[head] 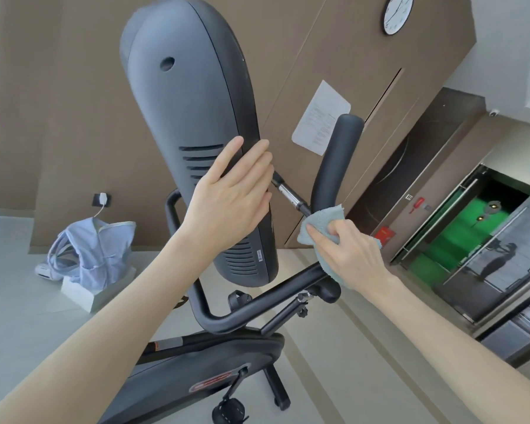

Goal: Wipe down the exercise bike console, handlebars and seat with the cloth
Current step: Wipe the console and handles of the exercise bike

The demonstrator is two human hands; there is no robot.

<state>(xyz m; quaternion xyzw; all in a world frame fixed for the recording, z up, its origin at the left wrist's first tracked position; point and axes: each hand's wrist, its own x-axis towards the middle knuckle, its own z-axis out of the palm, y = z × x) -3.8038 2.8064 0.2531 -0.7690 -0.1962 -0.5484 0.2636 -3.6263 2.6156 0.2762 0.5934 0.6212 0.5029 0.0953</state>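
1. The blue cloth [318, 228] is bunched at the bottom of the handlebar [334, 166]. My right hand [349, 252] has its grip curled round it.
2. My left hand [230, 203] lies flat on the console [178, 117], grip wide.
3. I think I'm on the handlebar step. Next I should rub up the bar.
4. The red label [210, 382] is too blurry to read.

One head-worn wide-angle view, tilted, close behind the console [193, 117], toward the wall [58, 117].
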